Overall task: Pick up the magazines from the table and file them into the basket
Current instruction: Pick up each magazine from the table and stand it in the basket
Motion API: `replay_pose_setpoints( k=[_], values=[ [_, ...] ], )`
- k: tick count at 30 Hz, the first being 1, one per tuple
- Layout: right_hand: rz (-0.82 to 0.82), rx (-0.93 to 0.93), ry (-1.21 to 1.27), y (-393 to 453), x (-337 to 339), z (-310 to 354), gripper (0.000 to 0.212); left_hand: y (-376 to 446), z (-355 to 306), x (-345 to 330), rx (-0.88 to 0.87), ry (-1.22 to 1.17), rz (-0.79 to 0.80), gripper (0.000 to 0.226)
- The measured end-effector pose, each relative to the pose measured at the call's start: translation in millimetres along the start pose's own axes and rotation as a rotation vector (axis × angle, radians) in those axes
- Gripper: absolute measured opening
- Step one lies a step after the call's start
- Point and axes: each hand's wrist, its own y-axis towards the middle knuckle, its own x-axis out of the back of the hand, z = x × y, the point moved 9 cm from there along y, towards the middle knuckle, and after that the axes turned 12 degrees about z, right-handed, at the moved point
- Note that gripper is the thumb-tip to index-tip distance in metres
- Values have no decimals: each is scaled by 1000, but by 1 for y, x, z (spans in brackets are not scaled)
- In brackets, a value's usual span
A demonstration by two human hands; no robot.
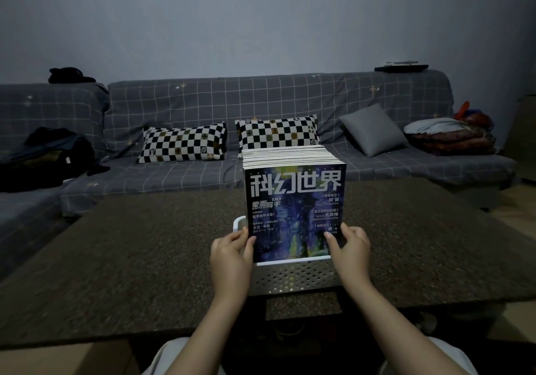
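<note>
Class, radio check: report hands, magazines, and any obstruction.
Both hands, left and right, grip front magazine. Magazines upright in white basket. No obstruction visible.

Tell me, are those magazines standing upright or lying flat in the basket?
Upright. The magazines stand on edge in the white basket, the front cover facing the camera.

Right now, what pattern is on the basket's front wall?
White with rows of small round holes on the basket; head view.

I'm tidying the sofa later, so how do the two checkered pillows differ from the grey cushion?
The checkered pillows are long rectangles in black-and-white squares; the grey cushion is plain and square. The pillows lie lengthwise against the sofa backrest; the cushion stands tilted on a corner. All three lean against the backrest.
</note>
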Motion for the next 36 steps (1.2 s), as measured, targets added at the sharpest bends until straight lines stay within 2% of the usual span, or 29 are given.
replay_pose_setpoints(
  k=[3,5,7,9,11,13,14,19,21,24,25,29,36],
  values=[
    [-29,-13,-78,-2,5,-6,48,2,21,-11,125,-188,127,56],
    [36,-71,-72,0,3,-20,60,0,34,-27,240,-346,278,70],
    [160,-128,94,2,-7,-34,69,-1,38,-40,283,-437,378,76],
    [219,-152,261,2,-13,-42,69,0,43,-46,332,-503,395,83],
    [221,-159,337,3,-15,-44,66,1,48,-48,374,-560,370,78],
    [219,-184,354,5,-19,-48,70,4,47,-50,346,-597,351,51],
    [217,-197,350,6,-21,-50,73,5,46,-51,327,-608,349,44],
    [174,-210,367,23,-18,-65,74,18,41,-69,280,-629,376,37],
    [167,-220,384,34,-13,-72,74,27,36,-81,262,-615,385,39],
    [154,-225,392,52,-4,-84,71,42,24,-107,243,-607,433,68],
    [150,-226,385,60,0,-88,68,49,19,-118,230,-604,455,70],
    [158,-254,334,96,18,-114,61,76,-3,-163,173,-562,517,60],
    [119,-341,349,173,61,-173,62,121,-60,-253,88,-568,588,61]
  ],
)
